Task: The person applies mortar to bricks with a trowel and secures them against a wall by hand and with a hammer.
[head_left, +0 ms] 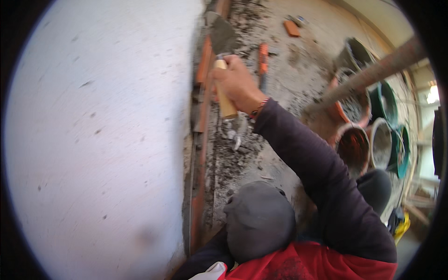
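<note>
My right hand [238, 84] is wrapped around the pale wooden handle of a trowel [221, 35]. The trowel's grey blade points away from me, over the strip at the foot of the white wall. Just below the blade, a row of narrow reddish bricks [204, 60] runs along the wall. A hammer [263, 58] with an orange and black handle lies on the floor right of my hand. My left hand is out of the picture; only a dark sleeve [207, 256] shows at the lower edge.
The white wall [93, 140] fills the left side. Grey rubble [238, 154] is strewn beside the bricks. A loose brick piece [291, 28] lies farther off. Several buckets, one orange [333, 112], stand at right behind a slanting pole [373, 72]. My grey knee [261, 219] is near the wall.
</note>
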`<state>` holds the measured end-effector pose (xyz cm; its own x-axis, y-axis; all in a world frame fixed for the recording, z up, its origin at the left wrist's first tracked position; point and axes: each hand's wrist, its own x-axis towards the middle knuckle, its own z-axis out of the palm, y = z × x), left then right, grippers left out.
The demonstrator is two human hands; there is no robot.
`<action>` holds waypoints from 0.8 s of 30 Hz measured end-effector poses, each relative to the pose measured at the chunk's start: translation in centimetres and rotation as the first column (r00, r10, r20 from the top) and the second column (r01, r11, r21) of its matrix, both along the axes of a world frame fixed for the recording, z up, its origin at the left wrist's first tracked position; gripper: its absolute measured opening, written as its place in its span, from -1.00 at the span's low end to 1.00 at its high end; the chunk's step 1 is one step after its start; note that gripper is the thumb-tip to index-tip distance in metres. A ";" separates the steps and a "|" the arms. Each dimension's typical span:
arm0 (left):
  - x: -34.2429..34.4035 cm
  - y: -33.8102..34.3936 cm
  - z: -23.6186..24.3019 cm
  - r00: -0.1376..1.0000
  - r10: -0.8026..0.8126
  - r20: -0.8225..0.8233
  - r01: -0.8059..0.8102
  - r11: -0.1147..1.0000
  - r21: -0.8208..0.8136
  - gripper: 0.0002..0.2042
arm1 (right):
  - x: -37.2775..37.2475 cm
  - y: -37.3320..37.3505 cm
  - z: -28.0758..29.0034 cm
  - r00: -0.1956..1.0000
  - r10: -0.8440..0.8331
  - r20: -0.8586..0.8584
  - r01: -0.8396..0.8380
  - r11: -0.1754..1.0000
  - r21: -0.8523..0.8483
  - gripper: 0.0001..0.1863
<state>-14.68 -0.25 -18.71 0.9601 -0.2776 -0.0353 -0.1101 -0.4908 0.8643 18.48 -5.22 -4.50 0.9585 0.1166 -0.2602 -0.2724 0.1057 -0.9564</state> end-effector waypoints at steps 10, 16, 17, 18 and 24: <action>-0.1 0.6 -1.5 1.000 -0.016 0.003 0.016 0.999 0.029 -0.75 | -12.4 -22.9 9.9 0.648 0.753 0.113 -0.389 0.455 -0.801 -0.52; -1.2 0.1 -1.6 0.999 0.005 -0.040 -0.002 0.997 0.074 -0.75 | -21.5 -33.3 16.5 0.813 0.578 -0.066 -0.373 0.431 -0.821 -0.54; -1.4 -0.3 -1.7 0.999 0.001 -0.053 0.004 0.996 0.088 -0.75 | -23.5 -34.7 16.3 0.927 0.372 -0.050 -0.287 0.614 -0.736 -0.54; -1.6 -1.3 -2.0 0.996 -0.003 -0.086 0.011 0.996 0.086 -0.75 | -25.7 -35.7 16.5 0.986 0.136 -0.095 -0.166 0.748 -0.643 -0.54; 7.0 -3.6 -2.5 0.899 -0.259 -0.353 0.206 0.961 -0.182 -0.75 | -32.3 -43.4 15.2 0.976 -0.213 0.043 0.206 0.842 -0.499 -0.51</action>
